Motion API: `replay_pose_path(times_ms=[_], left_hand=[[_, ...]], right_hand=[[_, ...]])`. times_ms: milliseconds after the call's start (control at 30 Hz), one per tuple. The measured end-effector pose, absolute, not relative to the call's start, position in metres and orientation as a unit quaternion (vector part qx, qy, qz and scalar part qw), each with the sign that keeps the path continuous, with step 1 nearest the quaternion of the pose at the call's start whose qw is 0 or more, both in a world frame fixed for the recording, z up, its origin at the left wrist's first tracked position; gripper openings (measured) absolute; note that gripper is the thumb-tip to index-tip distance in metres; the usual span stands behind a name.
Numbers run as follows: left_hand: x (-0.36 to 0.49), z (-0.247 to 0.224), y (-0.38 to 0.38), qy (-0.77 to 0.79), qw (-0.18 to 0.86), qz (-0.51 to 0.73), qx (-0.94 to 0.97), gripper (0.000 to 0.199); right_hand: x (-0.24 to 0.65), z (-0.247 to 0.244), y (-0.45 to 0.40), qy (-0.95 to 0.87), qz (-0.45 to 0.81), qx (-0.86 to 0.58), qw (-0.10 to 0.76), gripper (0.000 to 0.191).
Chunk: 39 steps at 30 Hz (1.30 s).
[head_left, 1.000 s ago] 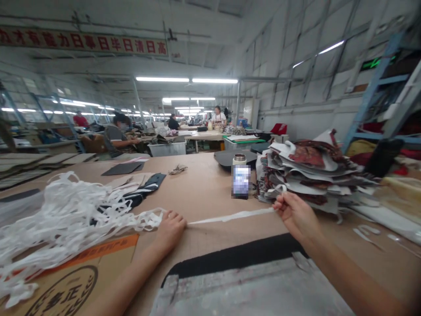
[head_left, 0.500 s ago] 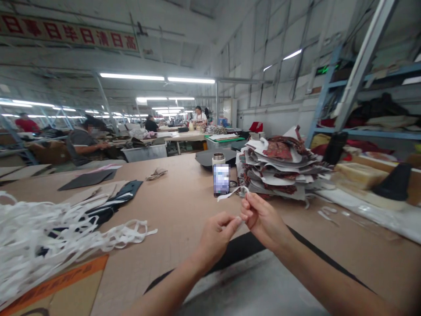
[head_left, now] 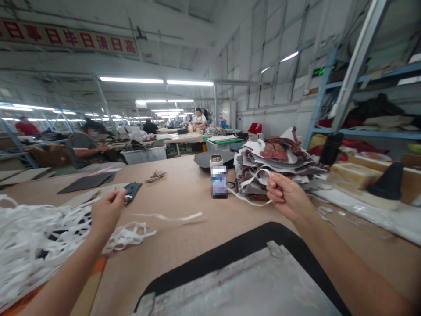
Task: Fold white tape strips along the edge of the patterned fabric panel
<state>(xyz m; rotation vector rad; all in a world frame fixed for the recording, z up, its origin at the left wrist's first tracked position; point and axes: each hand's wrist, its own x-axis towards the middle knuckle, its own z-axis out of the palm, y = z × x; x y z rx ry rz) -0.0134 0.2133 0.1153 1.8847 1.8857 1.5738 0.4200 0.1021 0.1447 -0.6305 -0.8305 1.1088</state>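
My right hand (head_left: 285,195) is closed in a pinch on a narrow white tape (head_left: 251,202), which loops out to the left in front of the bottle and fabric stack. My left hand (head_left: 107,210) is raised at the left with its fingers pinched together; whether anything is between them I cannot make out. Close behind its fingertips shows a dark fabric piece (head_left: 133,192). A separate short white strip (head_left: 171,217) stretches to the right of my left hand, blurred at one end. Below that hand spreads a tangled heap of white tapes (head_left: 29,237).
A bottle (head_left: 216,160) stands mid-table, a blurred-out phone-like rectangle (head_left: 219,182) before it. Right of it rises a stack of patterned fabric pieces (head_left: 279,162). A black mat (head_left: 210,259) under a grey sheet (head_left: 243,285) lies near me. A co-worker (head_left: 82,145) sits at the left.
My hands were together at the centre; now they are far apart. My left hand has moved left, my right hand up and right with the tape. A loose white strip now shows mid-table.
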Motion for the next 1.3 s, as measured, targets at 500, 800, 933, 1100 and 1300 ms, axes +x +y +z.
replay_pose_path(times_ms=[500,800,933,1100,1300], left_hand=[[0.149,0.127,0.079,0.295,0.132,0.467,0.823,0.023],[0.145,0.104,0.067,0.306,-0.097,0.455,0.83,0.055],[0.156,0.101,0.057,0.24,-0.119,0.446,0.854,0.044],[0.149,0.111,0.057,0.235,0.171,0.49,0.822,0.02],[0.089,0.114,0.07,0.387,0.483,0.486,0.617,0.027]], right_hand=[[0.357,0.133,0.065,-0.565,0.49,-0.369,0.552,0.029],[0.35,0.133,0.053,-0.668,0.427,-0.369,0.485,0.024],[0.339,0.119,0.056,-0.788,0.2,-0.399,0.424,0.015],[0.337,0.117,0.056,-0.841,0.168,-0.405,0.318,0.017],[0.367,0.122,0.069,-0.792,0.315,-0.485,0.194,0.032]])
